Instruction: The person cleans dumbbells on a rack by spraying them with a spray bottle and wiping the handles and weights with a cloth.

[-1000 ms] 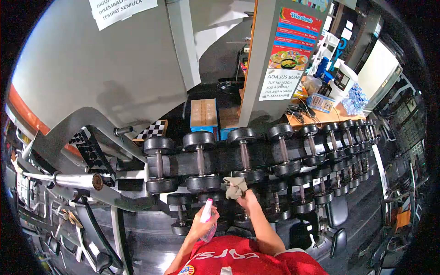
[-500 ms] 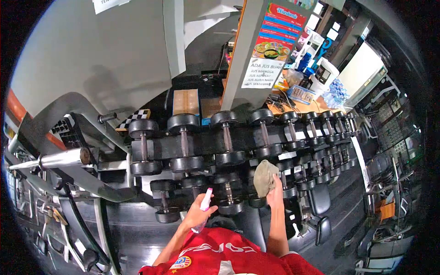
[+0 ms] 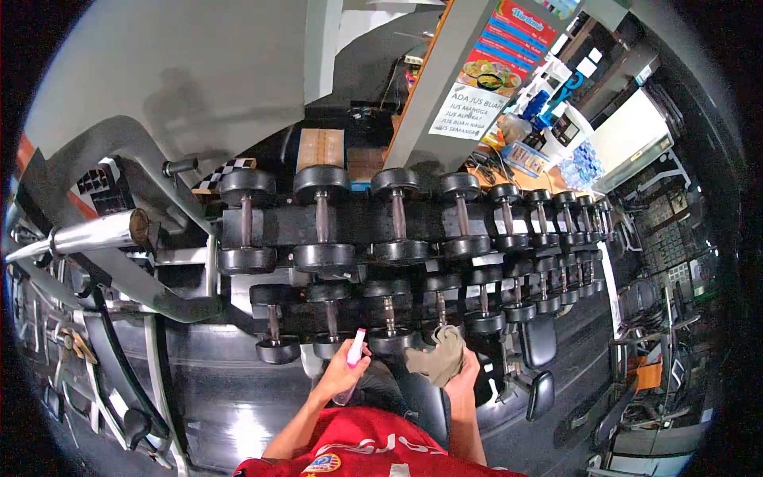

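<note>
My left hand (image 3: 346,370) is wrapped round a spray bottle (image 3: 357,347) with a white and pink top, held upright close to my body. In my right hand (image 3: 464,377) is a crumpled grey-brown cloth (image 3: 438,357), hanging in front of the lower dumbbell row. Just beyond the hands lie black dumbbells with metal handles, among them a lower dumbbell (image 3: 389,316) near the bottle and another dumbbell (image 3: 442,300) behind the cloth. An upper row, with a large dumbbell (image 3: 322,219), rests on the rack above. The bottle's lower part is mostly hidden by my hand.
At the left stands a weight machine with a chrome bar (image 3: 99,232). Behind the rack are a cardboard box (image 3: 320,148) and a pillar with a menu poster (image 3: 509,48). A black padded bench (image 3: 539,342) stands to the right.
My right hand and the cloth have come down and slightly left, away from the dumbbells and nearer the bottle. The cloth now hangs more loosely. The view has shifted a little.
</note>
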Tool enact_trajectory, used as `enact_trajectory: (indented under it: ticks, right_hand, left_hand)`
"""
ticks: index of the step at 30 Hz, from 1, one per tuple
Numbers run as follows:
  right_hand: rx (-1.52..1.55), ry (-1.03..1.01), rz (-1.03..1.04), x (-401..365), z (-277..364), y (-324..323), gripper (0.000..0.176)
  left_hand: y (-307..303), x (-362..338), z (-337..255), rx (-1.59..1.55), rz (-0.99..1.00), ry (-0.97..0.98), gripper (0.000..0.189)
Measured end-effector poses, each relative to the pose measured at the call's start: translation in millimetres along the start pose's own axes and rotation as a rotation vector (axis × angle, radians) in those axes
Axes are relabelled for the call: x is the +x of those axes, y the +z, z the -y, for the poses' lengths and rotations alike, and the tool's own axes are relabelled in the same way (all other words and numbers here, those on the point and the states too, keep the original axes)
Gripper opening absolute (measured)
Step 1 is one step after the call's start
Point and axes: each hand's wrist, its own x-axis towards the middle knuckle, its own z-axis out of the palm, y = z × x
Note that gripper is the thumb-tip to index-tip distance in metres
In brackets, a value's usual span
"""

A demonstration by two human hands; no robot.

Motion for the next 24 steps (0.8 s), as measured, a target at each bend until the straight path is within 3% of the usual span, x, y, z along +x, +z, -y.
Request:
enact_trajectory:
  ticks: [3, 5, 7, 9, 10, 13, 14, 15, 17, 21, 24]
  right_hand:
    - [0.055, 0.0, -0.008, -1.2, -7.1, -2.5, 0.045]
    - [0.126, -0.019, -0.15, 0.7, -13.0, 0.8, 0.044]
    - [0.113, -0.003, -0.134, 6.4, -22.2, -20.6, 0.044]
    - [-0.003, -0.194, 0.023, 33.0, -44.0, -61.5, 0.043]
    - [0.036, -0.187, 0.049, 45.0, -49.1, -75.6, 0.043]
    - [0.155, -0.135, -0.018, 49.9, -41.7, -40.9, 0.045]
    - [-0.194, -0.169, 0.117, 53.5, -37.1, -43.5, 0.051]
    - [-0.196, -0.164, 0.114, 57.1, -35.9, -45.3, 0.051]
    - [0.117, -0.031, 0.037, 65.0, -33.2, -31.6, 0.055]
    - [-0.003, 0.093, -0.03, 93.1, -17.9, -54.8, 0.052]
    - [0.097, 0.173, 0.041, 114.1, -8.8, -70.2, 0.051]
  left_hand:
    - [3.5, 13.0, 8.1, 0.022, -0.08, -0.068, 0.022]
    - [4.0, 24.4, 9.8, 0.086, -0.118, -0.11, 0.02]
    - [8.2, 39.0, 12.7, 0.296, -0.19, -0.074, 0.021]
    - [11.8, 55.3, 20.3, 0.297, -0.197, -0.126, 0.027]
    - [14.5, 63.2, 21.0, 0.358, -0.205, -0.107, 0.028]
    - [20.3, 83.1, 45.6, 0.46, -0.226, -0.095, 0.031]
    - [23.4, 89.8, 46.3, 0.471, -0.221, -0.115, 0.032]
    - [27.8, 97.4, 47.6, 0.48, -0.215, -0.131, 0.032]
    - [33.9, 110.1, 56.8, 0.483, -0.196, -0.121, 0.032]
    - [46.0, 131.8, 87.6, 0.475, -0.159, -0.206, 0.03]
    - [52.5, 143.4, 97.4, 0.579, -0.194, -0.18, 0.027]
